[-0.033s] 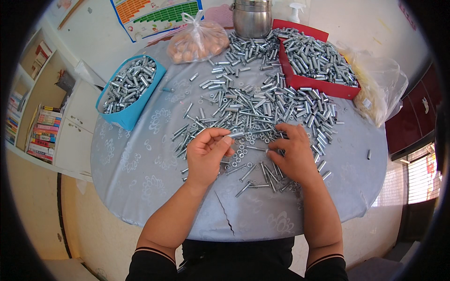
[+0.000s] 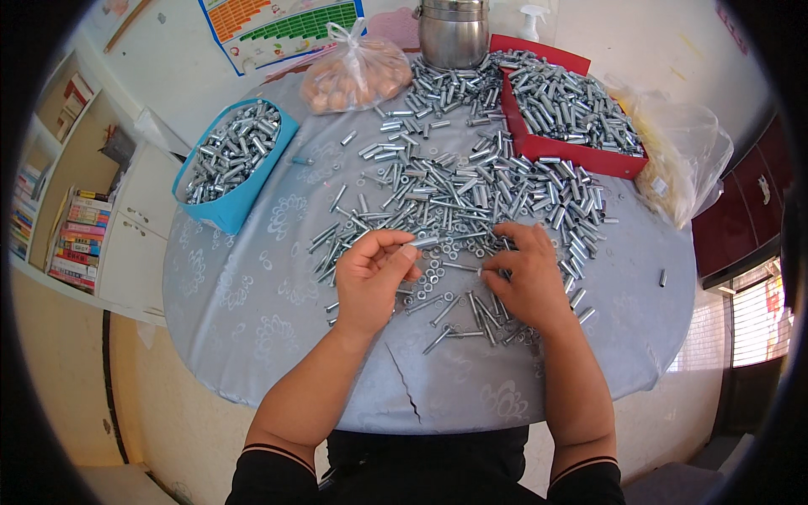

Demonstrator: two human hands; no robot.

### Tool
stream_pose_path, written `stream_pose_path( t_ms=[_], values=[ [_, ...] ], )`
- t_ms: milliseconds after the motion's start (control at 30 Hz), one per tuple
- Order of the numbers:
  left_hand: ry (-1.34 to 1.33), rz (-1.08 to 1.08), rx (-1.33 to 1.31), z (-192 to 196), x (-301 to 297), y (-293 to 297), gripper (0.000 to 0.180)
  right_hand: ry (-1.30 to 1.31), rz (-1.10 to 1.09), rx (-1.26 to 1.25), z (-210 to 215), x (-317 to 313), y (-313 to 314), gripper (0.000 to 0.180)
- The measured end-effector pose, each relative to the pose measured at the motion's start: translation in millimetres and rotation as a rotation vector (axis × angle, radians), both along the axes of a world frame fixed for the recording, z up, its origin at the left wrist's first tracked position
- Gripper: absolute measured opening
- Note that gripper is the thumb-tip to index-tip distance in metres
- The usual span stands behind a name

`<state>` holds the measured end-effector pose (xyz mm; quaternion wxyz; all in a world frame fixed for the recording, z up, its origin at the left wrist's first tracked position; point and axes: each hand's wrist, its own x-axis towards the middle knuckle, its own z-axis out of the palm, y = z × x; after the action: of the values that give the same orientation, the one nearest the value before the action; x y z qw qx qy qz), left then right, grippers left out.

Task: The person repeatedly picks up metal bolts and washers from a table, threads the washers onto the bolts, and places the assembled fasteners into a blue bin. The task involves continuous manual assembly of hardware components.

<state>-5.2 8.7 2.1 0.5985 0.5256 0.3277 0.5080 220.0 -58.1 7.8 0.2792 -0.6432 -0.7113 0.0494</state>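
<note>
My left hand [image 2: 370, 273] is closed, with a silvery metal sleeve [image 2: 425, 241] pinched between thumb and fingertips, pointing right. My right hand [image 2: 530, 273] hovers low at the near side of the hardware pile, its thumb and forefinger apart and curved over loose pieces. A bolt [image 2: 459, 267] lies by the right thumb tip. Between the hands, small nuts [image 2: 433, 273] and washers are scattered. More long bolts [image 2: 484, 316] lie in front of the right hand. Beyond both hands spreads a heap of sleeves and bolts [image 2: 471, 189]. What sits beneath the right fingers is partly hidden.
A blue container [image 2: 231, 215] full of metal sleeves stands at the left. At the back right is a red box [image 2: 576, 162] heaped with sleeves. A knotted bag [image 2: 358, 76], a steel pot [image 2: 454, 38] and another plastic bag [image 2: 686, 168] stand around the grey tablecloth [image 2: 227, 337].
</note>
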Motion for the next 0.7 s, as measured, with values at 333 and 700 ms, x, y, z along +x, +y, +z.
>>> stream_pose_path(
  t_ms=[333, 700],
  values=[
    [0.008, -0.009, -0.011, -2.3, 0.4, -0.1, 0.014, 0.005, 0.001, -0.005, -0.9, -5.3, -1.5, 0.011],
    [0.017, -0.018, -0.014, -1.6, 1.1, -1.4, 0.015, 0.103, 0.044, 0.006, 0.4, -8.6, -0.1, 0.011]
  ],
)
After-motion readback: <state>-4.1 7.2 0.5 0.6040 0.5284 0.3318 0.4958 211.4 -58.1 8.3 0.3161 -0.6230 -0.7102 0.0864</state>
